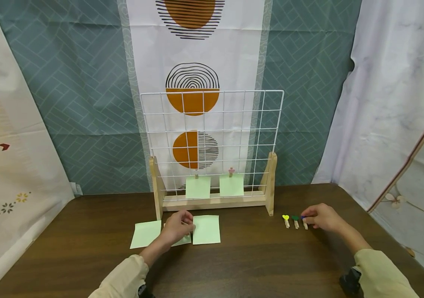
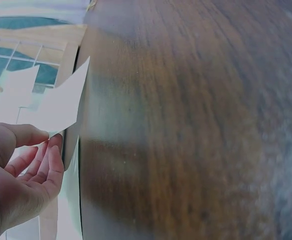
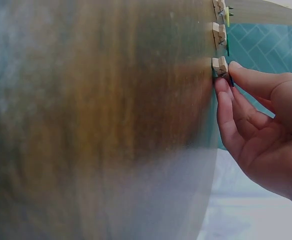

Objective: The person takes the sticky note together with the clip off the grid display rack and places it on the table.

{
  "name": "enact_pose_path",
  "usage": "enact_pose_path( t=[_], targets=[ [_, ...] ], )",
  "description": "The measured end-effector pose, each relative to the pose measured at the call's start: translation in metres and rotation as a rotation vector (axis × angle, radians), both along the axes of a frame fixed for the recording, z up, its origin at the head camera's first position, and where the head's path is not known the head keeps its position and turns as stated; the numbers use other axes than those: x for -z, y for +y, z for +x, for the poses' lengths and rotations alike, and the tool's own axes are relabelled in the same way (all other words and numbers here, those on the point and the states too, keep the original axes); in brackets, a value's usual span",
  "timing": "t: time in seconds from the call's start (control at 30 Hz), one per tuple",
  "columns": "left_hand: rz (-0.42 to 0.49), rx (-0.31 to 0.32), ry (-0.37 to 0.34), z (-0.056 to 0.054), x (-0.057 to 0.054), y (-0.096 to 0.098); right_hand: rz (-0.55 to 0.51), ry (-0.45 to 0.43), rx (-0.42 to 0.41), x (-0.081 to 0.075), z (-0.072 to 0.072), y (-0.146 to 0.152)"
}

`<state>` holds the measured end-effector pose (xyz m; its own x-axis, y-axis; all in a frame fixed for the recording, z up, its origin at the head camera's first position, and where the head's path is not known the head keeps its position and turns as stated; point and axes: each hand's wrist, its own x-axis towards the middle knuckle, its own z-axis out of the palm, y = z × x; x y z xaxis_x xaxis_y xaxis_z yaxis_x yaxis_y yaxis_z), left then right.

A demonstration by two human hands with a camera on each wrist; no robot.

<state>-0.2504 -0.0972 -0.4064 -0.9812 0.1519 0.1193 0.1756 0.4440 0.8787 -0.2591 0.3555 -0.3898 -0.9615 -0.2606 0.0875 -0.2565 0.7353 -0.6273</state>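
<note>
Between its thumb and fingers my left hand [image 1: 176, 227] pinches the edge of a pale green paper note [image 1: 206, 229], which the left wrist view shows tilted off the table [image 2: 63, 102]. A second note [image 1: 183, 241] lies mostly hidden beneath that hand, and another note [image 1: 146, 234] lies to its left. Over at the right, my right hand [image 1: 322, 217] pinches the head of a small wooden clothespin with a blue top [image 3: 221, 67]. Beside it stand in a row a clothespin with a green top [image 1: 295, 222] and one with a yellow heart [image 1: 286, 221].
A white wire grid [image 1: 213, 131] stands in a wooden base [image 1: 215, 203] at the back of the brown table [image 1: 256, 265]. Two green notes hang clipped low on it, a left one [image 1: 198, 188] and a right one [image 1: 231, 185]. Patterned cloths hang behind and at both sides.
</note>
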Motion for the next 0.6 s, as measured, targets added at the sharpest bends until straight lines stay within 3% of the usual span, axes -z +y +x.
enact_pose_path(
  t=[0.33,0.6],
  targets=[
    [-0.026,-0.007,-0.007,0.0013,0.0006,-0.0011,-0.008,0.006,-0.012,0.0013,0.0007,0.0009],
    [-0.04,0.003,0.002,0.0031,-0.0021,-0.0038,0.013,-0.05,-0.002,-0.0061,-0.0044,0.0037]
  ],
)
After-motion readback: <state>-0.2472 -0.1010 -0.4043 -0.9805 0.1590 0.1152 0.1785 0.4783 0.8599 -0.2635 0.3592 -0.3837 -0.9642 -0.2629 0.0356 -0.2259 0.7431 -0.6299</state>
